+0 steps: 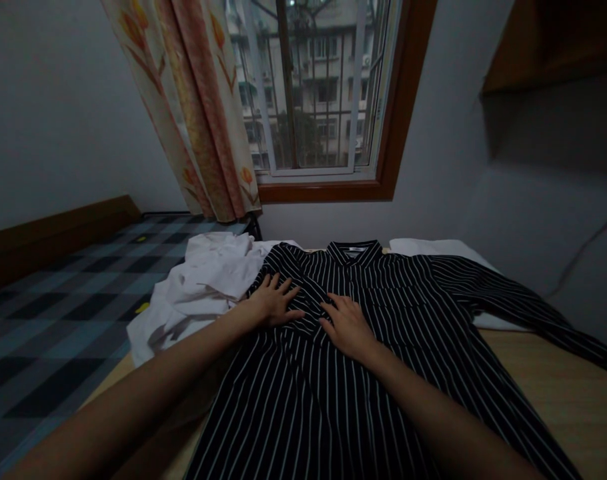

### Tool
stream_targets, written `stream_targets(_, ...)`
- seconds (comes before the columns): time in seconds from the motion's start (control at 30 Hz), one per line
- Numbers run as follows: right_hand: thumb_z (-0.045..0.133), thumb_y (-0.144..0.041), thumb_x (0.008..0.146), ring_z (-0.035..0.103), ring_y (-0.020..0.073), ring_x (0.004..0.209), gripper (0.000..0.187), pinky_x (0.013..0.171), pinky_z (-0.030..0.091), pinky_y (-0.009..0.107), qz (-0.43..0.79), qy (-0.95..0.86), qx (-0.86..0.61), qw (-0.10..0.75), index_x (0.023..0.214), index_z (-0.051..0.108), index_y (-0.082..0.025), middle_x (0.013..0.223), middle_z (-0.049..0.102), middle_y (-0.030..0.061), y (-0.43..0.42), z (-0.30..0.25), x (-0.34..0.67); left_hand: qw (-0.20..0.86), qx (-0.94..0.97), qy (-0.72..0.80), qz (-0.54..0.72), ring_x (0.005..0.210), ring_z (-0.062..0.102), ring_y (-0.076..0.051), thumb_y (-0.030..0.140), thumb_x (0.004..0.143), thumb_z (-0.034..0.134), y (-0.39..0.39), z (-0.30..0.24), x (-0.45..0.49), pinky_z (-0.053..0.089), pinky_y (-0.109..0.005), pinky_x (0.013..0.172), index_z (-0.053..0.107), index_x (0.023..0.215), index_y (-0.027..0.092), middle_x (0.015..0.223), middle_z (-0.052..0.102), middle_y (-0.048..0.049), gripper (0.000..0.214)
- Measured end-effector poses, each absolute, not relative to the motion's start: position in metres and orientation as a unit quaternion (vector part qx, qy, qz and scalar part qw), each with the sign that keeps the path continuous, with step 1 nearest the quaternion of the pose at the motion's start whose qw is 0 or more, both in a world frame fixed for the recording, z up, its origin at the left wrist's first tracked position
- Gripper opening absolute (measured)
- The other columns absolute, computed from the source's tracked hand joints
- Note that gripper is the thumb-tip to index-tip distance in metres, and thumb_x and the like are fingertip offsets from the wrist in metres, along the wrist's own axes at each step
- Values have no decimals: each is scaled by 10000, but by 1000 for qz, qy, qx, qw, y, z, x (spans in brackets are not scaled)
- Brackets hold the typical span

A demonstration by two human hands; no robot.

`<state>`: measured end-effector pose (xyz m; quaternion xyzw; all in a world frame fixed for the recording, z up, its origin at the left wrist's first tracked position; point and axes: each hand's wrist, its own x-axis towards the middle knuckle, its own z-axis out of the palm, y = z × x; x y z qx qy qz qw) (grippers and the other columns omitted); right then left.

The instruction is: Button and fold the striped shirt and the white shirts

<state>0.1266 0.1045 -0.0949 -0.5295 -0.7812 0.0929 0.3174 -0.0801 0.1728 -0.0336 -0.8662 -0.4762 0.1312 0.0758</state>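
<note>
A black shirt with white stripes [383, 353] lies spread over the table, its collar at the far end. One sleeve stretches out to the right. The other sleeve appears folded across the chest on the left side. My left hand [272, 301] rests on that folded part with its fingers spread. Just right of it, my right hand [349, 325] lies on the shirt front near the middle, palm down, fingers extended. Neither hand grips anything. The cloth under both palms is hidden.
Crumpled white cloth [203, 280] is heaped left of the shirt. More white cloth [433, 247] lies behind it. The wooden table [558, 387] shows at the right. A checked bed [83, 320] stands at the left, with a curtain [198, 100] and window [313, 87] beyond.
</note>
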Motion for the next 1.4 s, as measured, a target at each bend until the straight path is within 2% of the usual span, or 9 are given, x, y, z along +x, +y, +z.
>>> stream_targets(0.23, 583, -404, 862, 191, 314, 1431, 494, 1148, 121, 541, 44, -803, -510, 305, 1309, 553, -195, 1539, 290, 121, 98, -85, 122, 113, -850, -508, 88, 1370, 285, -401, 704, 842, 379, 195, -8, -71, 147, -591, 1082, 491, 1382, 278, 1470, 417, -125, 697)
stream_targets(0.43, 359, -623, 907, 209, 327, 1426, 768, 1151, 95, 540, 77, -801, -565, 182, 1449, 364, -79, 1510, 304, 212, 98, -84, 124, 110, -811, -566, 99, 1394, 236, -402, 709, 851, 338, 222, -20, -84, 108, -606, 1085, 373, 1462, 244, 1531, 291, -151, 768)
stream_targets(0.63, 347, -653, 891, 155, 334, 1437, 849, 1160, 79, 518, 112, -800, -565, 169, 1455, 321, -19, 1526, 247, 235, 97, -80, 124, 112, -807, -571, 99, 1395, 224, -416, 715, 848, 332, 222, -29, -84, 91, -618, 1081, 350, 1473, 226, 1535, 268, -168, 794)
stream_targets(0.8, 400, -490, 923, 377, 227, 1357, 582, 1124, 285, 421, 180, -789, -512, 288, 1380, 462, -135, 1445, 451, 133, 92, -70, 166, 108, -804, -570, 127, 1386, 242, -420, 705, 845, 366, 226, -20, -78, 78, -624, 1079, 371, 1464, 209, 1524, 286, -187, 793)
stream_targets(0.93, 500, -260, 826, 481, 243, 1254, 500, 1095, 333, 420, 15, -723, -589, 361, 1307, 514, -124, 1332, 552, 137, 78, -65, 268, 121, -813, -561, 98, 1376, 247, -436, 637, 828, 496, 221, -11, -63, 30, -636, 1080, 503, 1381, 182, 1474, 382, -197, 716)
stream_targets(1.07, 499, -125, 734, 504, 328, 1210, 583, 1022, 390, 462, -134, -593, -754, 249, 1313, 496, -59, 1278, 562, 207, 51, -76, 380, 98, -876, -468, 65, 1394, 227, -409, 643, 870, 414, 198, -11, -32, 74, -625, 1088, 435, 1426, 197, 1501, 348, -171, 713)
stream_targets(1.2, 505, -143, 742, 590, 343, 1075, 536, 904, 456, 449, -150, -516, -832, 141, 1274, 560, -105, 1155, 629, 199, 29, -88, 439, 8, -932, -357, 59, 1430, 165, -361, 672, 899, 291, 173, -30, -8, 84, -598, 1108, 301, 1488, 256, 1553, 242, -118, 721)
stream_targets(1.33, 495, -213, 775, 629, 361, 963, 407, 769, 484, 456, -149, -444, -873, 138, 1129, 683, -146, 1032, 654, 211, 22, -86, 464, -35, -942, -330, 56, 1442, 121, -343, 669, 911, 243, 164, -53, -10, 96, -581, 1117, 221, 1509, 271, 1569, 176, -103, 718)
stream_targets(1.4, 494, -235, 772, 638, 382, 915, 364, 734, 476, 490, -141, -416, -880, 179, 1038, 726, -148, 965, 656, 232, 23, -82, 475, -38, -943, -328, 45, 1447, 109, -329, 666, 917, 225, 164, -59, -15, 93, -570, 1124, 202, 1511, 281, 1573, 159, -92, 709)
